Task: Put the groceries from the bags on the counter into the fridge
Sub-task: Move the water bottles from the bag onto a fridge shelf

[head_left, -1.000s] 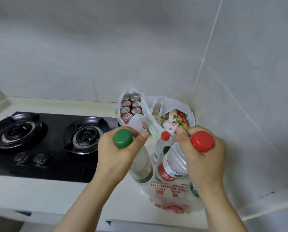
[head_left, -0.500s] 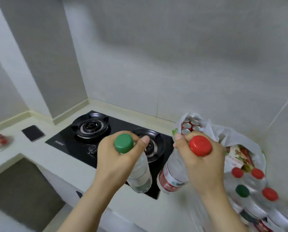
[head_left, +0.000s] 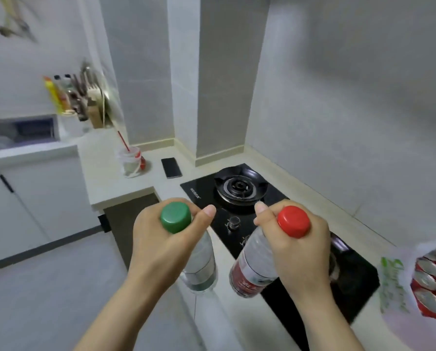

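- Worktop: a pale, L-shaped surface that carries a black hob. The fridge is not in view.
- Grocery bag: thin white film at the right edge of view, on the worktop just beside the hob. Red cans show in its mouth. Judged limp, while the cans look dense, so they are better lifted from beneath than by the film.
- Green-capped bottle and red-capped bottle: clear, labelled plastic, apparently full. Both are held in the air over the worktop's front edge, hanging tilted and side by side, well apart from the bag. Judged moderately heavy and smooth, with thin walls that give when squeezed.
- Left hand: fingers and thumb are wrapped round the green-capped bottle's neck and shoulder.
- Right hand: wrapped likewise round the red-capped bottle. The two hands are near each other but not touching.
- Green cap and red cap: each stands proud above its fist. The stiff neck just below is judged the surest hold, because the cap stops the bottle sliding through.
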`<state>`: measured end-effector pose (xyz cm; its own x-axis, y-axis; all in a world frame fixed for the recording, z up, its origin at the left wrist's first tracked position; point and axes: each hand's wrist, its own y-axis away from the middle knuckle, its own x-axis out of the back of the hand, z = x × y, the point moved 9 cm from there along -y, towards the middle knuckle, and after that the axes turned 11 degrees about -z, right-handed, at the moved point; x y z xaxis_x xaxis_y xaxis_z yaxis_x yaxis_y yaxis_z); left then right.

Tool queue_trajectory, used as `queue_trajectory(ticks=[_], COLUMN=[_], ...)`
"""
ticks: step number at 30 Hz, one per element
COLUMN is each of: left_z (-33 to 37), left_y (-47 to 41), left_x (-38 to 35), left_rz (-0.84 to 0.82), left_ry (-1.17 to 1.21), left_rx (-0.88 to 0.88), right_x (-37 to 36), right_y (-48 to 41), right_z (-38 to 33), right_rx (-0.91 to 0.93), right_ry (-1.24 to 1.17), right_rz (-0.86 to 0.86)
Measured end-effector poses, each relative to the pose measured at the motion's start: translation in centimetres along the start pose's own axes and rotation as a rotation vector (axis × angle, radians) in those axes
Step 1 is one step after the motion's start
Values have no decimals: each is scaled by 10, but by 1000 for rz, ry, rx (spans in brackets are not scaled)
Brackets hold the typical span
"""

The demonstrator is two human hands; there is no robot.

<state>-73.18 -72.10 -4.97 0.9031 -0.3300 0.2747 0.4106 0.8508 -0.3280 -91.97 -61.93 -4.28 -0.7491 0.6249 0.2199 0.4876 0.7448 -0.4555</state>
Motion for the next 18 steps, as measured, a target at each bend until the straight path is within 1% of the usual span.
queue_trajectory(ticks=[2,9,13,18], left_z=[-6,-8,4,19], left_y=[5,58,109,191], left_x=[17,88,123,162], left_rz=[65,412,619,864], left_ry=[-43,-262,-353,-453], left_rx=[31,141,195,285], right_x=[-23,-125,-182,-242], right_y=[-12,-32,-10,43], right_z=[2,-14,-37,-78], right_rx=[20,128,185,260], right_ry=[-39,-240,-357,-441], right_rz=[-82,-482,-698,-927])
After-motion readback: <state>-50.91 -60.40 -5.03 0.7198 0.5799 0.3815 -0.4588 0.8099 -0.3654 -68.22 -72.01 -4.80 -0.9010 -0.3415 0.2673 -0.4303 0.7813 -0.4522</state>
